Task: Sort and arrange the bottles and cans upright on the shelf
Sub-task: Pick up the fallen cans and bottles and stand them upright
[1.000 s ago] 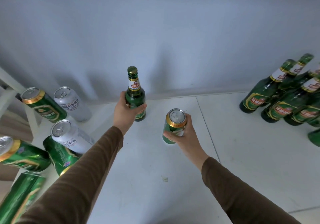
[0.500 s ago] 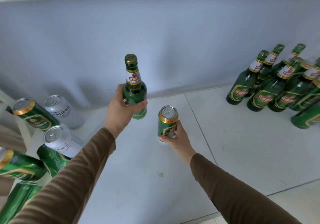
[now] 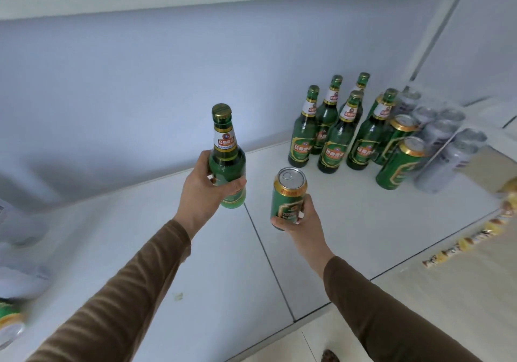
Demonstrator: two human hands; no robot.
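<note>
A: Head view, centre of frame: the left hand [image 3: 204, 193] is wrapped round the lower body of a green glass beer bottle [image 3: 227, 160], upright and off the shelf [image 3: 223, 263]. Just right of it, the right hand [image 3: 300, 221] has its fingers curled round a green beer can [image 3: 288, 196], also upright and lifted.

B: Where would they go?

A: Likely the upper right, where the standing bottles [image 3: 333, 135] cluster, with green cans [image 3: 400, 163] beside them and silver cans [image 3: 444, 149] further right, blurred.

B: Risks?

A: The group is packed tight. I'd judge that a careless set-down could clip a tall, narrow bottle and topple its neighbours. Smooth glass held low could also tip in the palm.

B: Surfaces?

A: Glossy glass, gold crimped cap, paper neck label; the can is thin metal with a gold rim and pull tab. White, smooth shelf panels with a seam between them.
</note>
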